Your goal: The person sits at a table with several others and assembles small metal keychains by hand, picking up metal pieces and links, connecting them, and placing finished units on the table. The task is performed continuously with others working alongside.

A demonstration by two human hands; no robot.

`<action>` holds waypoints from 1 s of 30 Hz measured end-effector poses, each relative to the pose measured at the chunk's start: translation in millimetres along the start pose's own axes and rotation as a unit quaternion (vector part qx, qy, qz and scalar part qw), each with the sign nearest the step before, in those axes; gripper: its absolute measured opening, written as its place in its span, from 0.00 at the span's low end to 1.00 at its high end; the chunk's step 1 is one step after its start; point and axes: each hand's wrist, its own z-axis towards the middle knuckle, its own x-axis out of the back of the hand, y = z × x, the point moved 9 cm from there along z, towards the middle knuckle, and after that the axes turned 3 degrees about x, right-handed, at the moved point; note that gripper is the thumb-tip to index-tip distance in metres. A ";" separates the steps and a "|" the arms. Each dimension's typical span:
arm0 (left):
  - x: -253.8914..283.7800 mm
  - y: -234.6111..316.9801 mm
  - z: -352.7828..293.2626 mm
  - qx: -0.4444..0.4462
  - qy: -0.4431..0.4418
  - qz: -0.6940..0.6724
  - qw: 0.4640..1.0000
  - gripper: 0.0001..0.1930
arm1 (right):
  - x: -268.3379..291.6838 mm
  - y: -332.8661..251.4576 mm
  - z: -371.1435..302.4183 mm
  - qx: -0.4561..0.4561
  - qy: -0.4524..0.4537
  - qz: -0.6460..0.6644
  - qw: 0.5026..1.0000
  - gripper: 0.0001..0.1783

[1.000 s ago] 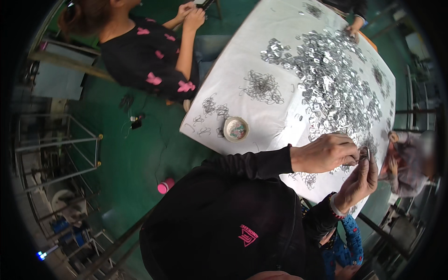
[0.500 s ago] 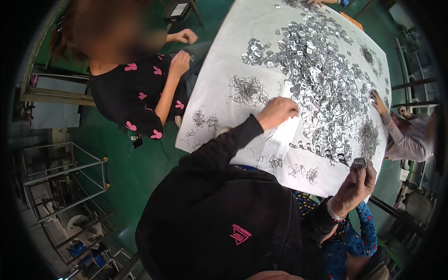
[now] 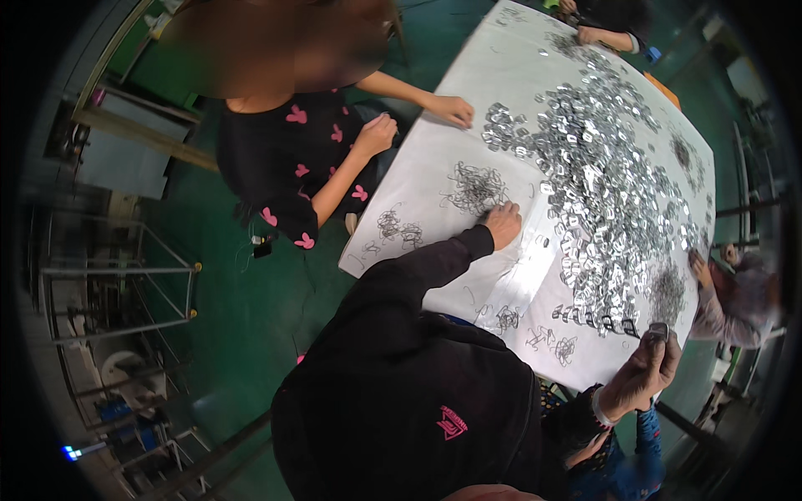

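At the lower right, my right hand (image 3: 643, 376) is raised near the table's edge. Its thumb and fingers grip a small dark metal buckle (image 3: 658, 331). My left hand (image 3: 504, 225) is low over the white table (image 3: 434, 204), fingertips bent together at the edge of a tangle of thin bent wire pieces (image 3: 474, 188). Whether a wire piece is between those fingertips is too small to tell. To the right of that hand, one loose buckle (image 3: 543, 242) lies by itself. A short row of dark buckles (image 3: 595, 321) lies left of my right hand.
A big heap of shiny metal buckles (image 3: 593, 167) spreads across the table. Smaller wire clumps (image 3: 565, 351) lie near me. Co-workers sit around: a hand (image 3: 451, 110) at the left edge, another (image 3: 700, 269) at the right, more at the far end. A metal frame rack (image 3: 125, 271) stands left.
My left hand has moved left, from beside the buckle heap to the wire tangle. My right hand still holds the buckle. The left co-worker's hand has come onto the table's edge. The view has shifted.
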 end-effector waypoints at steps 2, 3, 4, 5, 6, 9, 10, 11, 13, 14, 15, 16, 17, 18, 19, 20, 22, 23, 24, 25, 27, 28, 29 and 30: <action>4.9 -12.6 5.9 0.044 0.002 -0.037 0.998 0.09 | -1.3 -5.6 -2.9 -0.002 0.011 -0.044 0.999 0.10; 5.0 -19.7 7.8 0.061 0.001 -0.058 0.996 0.10 | -2.4 -6.9 -5.3 -0.004 0.020 -0.032 0.999 0.10; 6.6 -25.7 8.6 0.065 0.015 -0.047 0.997 0.11 | 1.4 -8.7 -7.5 -0.009 0.050 -0.040 0.998 0.10; 2.0 -33.6 8.3 0.082 0.004 -0.063 0.995 0.15 | -1.7 -10.9 -8.4 -0.006 0.040 -0.034 0.999 0.09; -5.9 -41.5 4.8 0.111 -0.019 -0.065 0.992 0.18 | -2.0 -13.2 -9.5 -0.003 0.041 -0.039 0.998 0.09; -27.3 -38.4 -7.3 0.051 -0.101 -0.054 0.992 0.13 | -9.2 -20.9 -14.3 0.021 0.007 0.015 1.000 0.09; -30.5 -35.0 -9.1 0.027 -0.118 -0.036 0.992 0.11 | -9.0 -21.8 -15.6 0.023 0.006 0.021 1.000 0.09; -26.4 -35.8 -8.2 0.025 -0.102 -0.035 0.994 0.10 | -8.5 -22.6 -16.9 0.023 0.006 0.023 0.999 0.08; -20.6 -38.3 -4.4 0.034 -0.111 -0.040 0.992 0.09 | -4.8 -24.2 -18.9 0.017 0.015 0.010 1.000 0.08; -11.2 -40.5 -0.5 0.039 -0.090 -0.061 0.993 0.09 | -4.9 -26.7 -20.1 0.025 0.008 0.019 0.999 0.08; -1.8 -45.3 5.6 0.050 -0.076 -0.086 0.992 0.09 | -4.3 -28.8 -20.5 0.030 0.008 0.023 0.999 0.08; 11.0 -50.3 10.9 0.060 -0.042 -0.109 0.991 0.09 | -3.2 -30.0 -20.8 0.031 0.012 0.023 0.999 0.08; 16.8 -55.4 17.0 0.076 -0.041 -0.131 0.988 0.09 | -3.4 -32.3 -20.9 0.040 0.010 0.026 0.999 0.08; 19.6 -59.4 21.1 0.089 -0.050 -0.138 0.985 0.08 | -2.3 -32.5 -21.1 0.035 0.016 0.026 0.999 0.08; 22.0 -64.1 25.2 0.105 -0.052 -0.146 0.982 0.08 | -1.5 -32.3 -21.0 0.030 0.022 0.026 0.999 0.08; 24.2 -68.4 28.2 0.118 -0.050 -0.161 0.979 0.08 | -1.5 -33.9 -20.8 0.036 0.026 0.029 0.999 0.08; 23.0 -72.1 30.6 0.118 -0.069 -0.180 0.974 0.08 | -1.7 -33.9 -20.0 0.035 0.033 0.029 0.998 0.08; 21.8 -73.2 30.4 0.117 -0.075 -0.193 0.971 0.08 | -1.6 -34.1 -19.6 0.035 0.037 0.027 0.998 0.08; 20.7 -72.2 29.7 0.105 -0.081 -0.193 0.972 0.08 | -4.0 -36.1 -19.0 0.044 0.026 0.027 0.998 0.08; 19.4 -71.1 28.0 0.094 -0.087 -0.194 0.973 0.08 | -5.8 -37.4 -18.7 0.048 0.018 0.025 0.998 0.08; 13.5 -69.9 23.2 0.088 -0.114 -0.182 0.973 0.08 | -7.8 -39.5 -18.3 0.052 0.009 0.016 0.998 0.08; 9.2 -70.4 19.4 0.093 -0.134 -0.169 0.972 0.08 | -8.1 -40.6 -18.3 0.054 0.009 0.011 0.998 0.08; 5.2 -70.9 16.1 0.098 -0.153 -0.155 0.971 0.08 | -8.0 -41.6 -18.2 0.054 0.012 0.007 0.998 0.08; 7.4 -70.0 15.3 0.091 -0.137 -0.152 0.975 0.08 | -9.5 -42.7 -18.0 0.057 0.006 0.008 0.998 0.08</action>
